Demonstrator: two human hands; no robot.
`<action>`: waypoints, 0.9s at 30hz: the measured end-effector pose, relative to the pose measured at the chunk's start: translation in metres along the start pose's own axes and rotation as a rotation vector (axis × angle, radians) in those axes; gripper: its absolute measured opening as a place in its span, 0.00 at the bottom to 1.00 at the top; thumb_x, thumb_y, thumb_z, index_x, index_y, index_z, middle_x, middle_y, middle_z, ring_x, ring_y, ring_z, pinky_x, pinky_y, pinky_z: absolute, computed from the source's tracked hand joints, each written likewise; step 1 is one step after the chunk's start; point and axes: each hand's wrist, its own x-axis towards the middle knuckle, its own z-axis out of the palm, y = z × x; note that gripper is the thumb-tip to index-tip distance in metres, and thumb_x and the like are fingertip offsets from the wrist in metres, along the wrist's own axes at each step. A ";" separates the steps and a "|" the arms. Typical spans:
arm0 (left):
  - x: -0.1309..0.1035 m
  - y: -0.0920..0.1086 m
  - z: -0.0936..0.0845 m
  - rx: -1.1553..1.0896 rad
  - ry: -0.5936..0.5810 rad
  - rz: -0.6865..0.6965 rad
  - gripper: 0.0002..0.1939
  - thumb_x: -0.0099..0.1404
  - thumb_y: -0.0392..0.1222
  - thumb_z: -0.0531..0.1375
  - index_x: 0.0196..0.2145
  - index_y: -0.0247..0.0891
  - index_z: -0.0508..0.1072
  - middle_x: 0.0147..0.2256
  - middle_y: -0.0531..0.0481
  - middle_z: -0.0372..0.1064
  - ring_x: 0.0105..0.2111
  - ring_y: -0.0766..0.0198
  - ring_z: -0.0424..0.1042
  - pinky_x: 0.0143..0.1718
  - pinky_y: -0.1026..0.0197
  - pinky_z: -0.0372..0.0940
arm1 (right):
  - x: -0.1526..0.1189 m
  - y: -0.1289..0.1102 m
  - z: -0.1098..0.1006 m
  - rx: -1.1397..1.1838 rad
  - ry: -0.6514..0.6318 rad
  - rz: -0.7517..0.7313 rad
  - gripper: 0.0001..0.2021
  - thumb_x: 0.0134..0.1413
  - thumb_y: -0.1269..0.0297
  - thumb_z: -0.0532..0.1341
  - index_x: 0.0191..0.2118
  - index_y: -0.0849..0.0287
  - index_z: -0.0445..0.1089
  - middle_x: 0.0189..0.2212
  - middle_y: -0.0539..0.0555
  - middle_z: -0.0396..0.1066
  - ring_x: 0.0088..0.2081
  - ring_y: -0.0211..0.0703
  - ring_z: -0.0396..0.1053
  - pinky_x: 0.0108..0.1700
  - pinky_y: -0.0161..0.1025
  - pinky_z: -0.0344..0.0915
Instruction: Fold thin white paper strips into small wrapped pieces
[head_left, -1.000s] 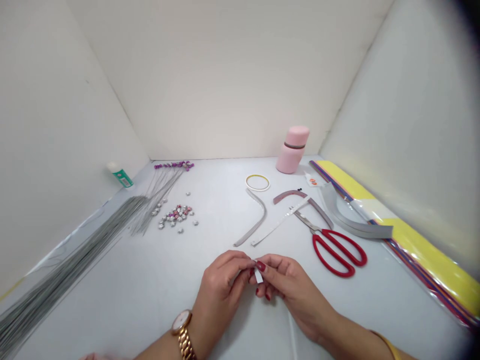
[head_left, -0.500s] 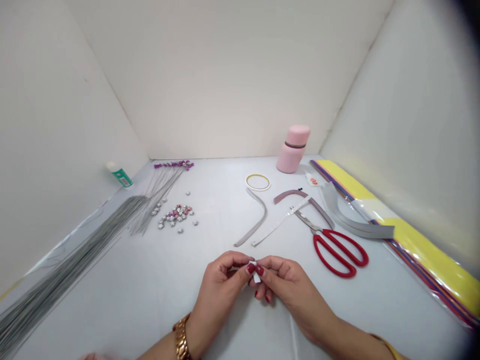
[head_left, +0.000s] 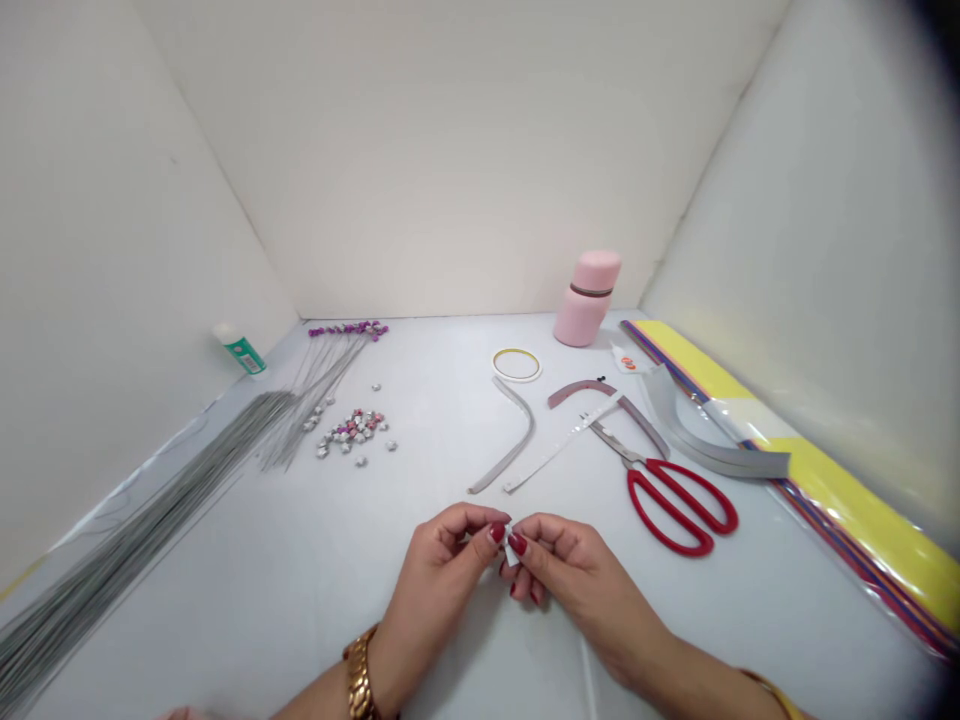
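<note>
A small folded white paper piece (head_left: 511, 556) is pinched between my two hands near the front middle of the table. My left hand (head_left: 454, 565) holds its left side between thumb and fingertips. From the right, my right hand (head_left: 577, 570) grips the same piece, thumb on top and the lower fingers curled beneath. The fingertips hide most of the paper. Beyond my hands lie a curved grey strip bundle (head_left: 525, 440) and a thin white strip (head_left: 551, 455). Red-handled scissors (head_left: 671, 505) rest to the right with blades slightly apart.
Small folded stars (head_left: 360, 428) are piled left of centre, beside long grey wires (head_left: 150, 520). A glue stick (head_left: 244, 352) leans at the left wall. Behind are a tape ring (head_left: 516, 365) and pink bottle (head_left: 587, 300); yellow sheets (head_left: 855, 500) line the right.
My left thumb has shifted slightly up and left on the paper piece, and less of the white paper shows between the thumbs. The things on the table have not moved.
</note>
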 end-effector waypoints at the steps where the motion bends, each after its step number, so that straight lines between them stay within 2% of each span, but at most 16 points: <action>1: 0.000 0.002 -0.001 -0.014 -0.024 -0.021 0.09 0.58 0.42 0.58 0.32 0.33 0.71 0.21 0.51 0.66 0.24 0.65 0.66 0.30 0.61 0.60 | 0.000 -0.001 0.000 -0.002 -0.009 -0.002 0.15 0.49 0.54 0.59 0.25 0.63 0.68 0.18 0.49 0.67 0.20 0.32 0.60 0.24 0.31 0.54; 7: 0.001 0.007 -0.006 -0.177 -0.196 -0.132 0.08 0.61 0.40 0.55 0.30 0.32 0.70 0.21 0.49 0.66 0.24 0.64 0.67 0.31 0.59 0.60 | -0.002 -0.003 0.001 0.070 -0.085 0.002 0.17 0.48 0.52 0.59 0.24 0.63 0.67 0.18 0.49 0.67 0.20 0.31 0.61 0.24 0.30 0.54; 12: 0.001 0.008 -0.008 -0.278 -0.269 -0.212 0.05 0.60 0.38 0.56 0.29 0.34 0.67 0.21 0.49 0.66 0.24 0.61 0.69 0.33 0.56 0.61 | -0.002 -0.004 0.003 0.130 -0.118 0.044 0.16 0.47 0.54 0.61 0.24 0.64 0.66 0.20 0.50 0.68 0.19 0.31 0.63 0.23 0.29 0.53; 17: 0.000 0.008 -0.008 -0.324 -0.332 -0.234 0.05 0.60 0.37 0.55 0.29 0.34 0.67 0.21 0.49 0.66 0.26 0.58 0.71 0.34 0.55 0.60 | -0.003 -0.003 0.003 0.126 -0.128 0.042 0.15 0.46 0.54 0.61 0.24 0.63 0.66 0.20 0.49 0.68 0.20 0.32 0.63 0.24 0.30 0.54; 19: 0.001 0.008 -0.008 -0.314 -0.317 -0.215 0.06 0.61 0.39 0.54 0.30 0.33 0.67 0.22 0.48 0.67 0.26 0.59 0.70 0.34 0.55 0.61 | -0.003 -0.003 0.003 0.113 -0.113 0.027 0.15 0.48 0.54 0.60 0.24 0.63 0.66 0.19 0.49 0.67 0.20 0.31 0.62 0.24 0.30 0.54; 23: 0.001 0.007 -0.004 -0.217 -0.181 -0.118 0.09 0.60 0.42 0.56 0.33 0.32 0.69 0.23 0.47 0.68 0.25 0.63 0.68 0.33 0.58 0.61 | -0.001 -0.001 0.000 0.084 -0.041 -0.007 0.16 0.49 0.53 0.59 0.24 0.63 0.66 0.18 0.48 0.66 0.19 0.31 0.61 0.23 0.30 0.53; 27: 0.001 0.007 -0.001 -0.035 -0.060 -0.058 0.07 0.56 0.40 0.60 0.28 0.31 0.70 0.21 0.49 0.68 0.24 0.65 0.66 0.30 0.63 0.60 | 0.001 0.002 -0.001 0.041 -0.018 -0.012 0.14 0.49 0.55 0.59 0.26 0.63 0.67 0.19 0.49 0.67 0.20 0.31 0.61 0.23 0.30 0.54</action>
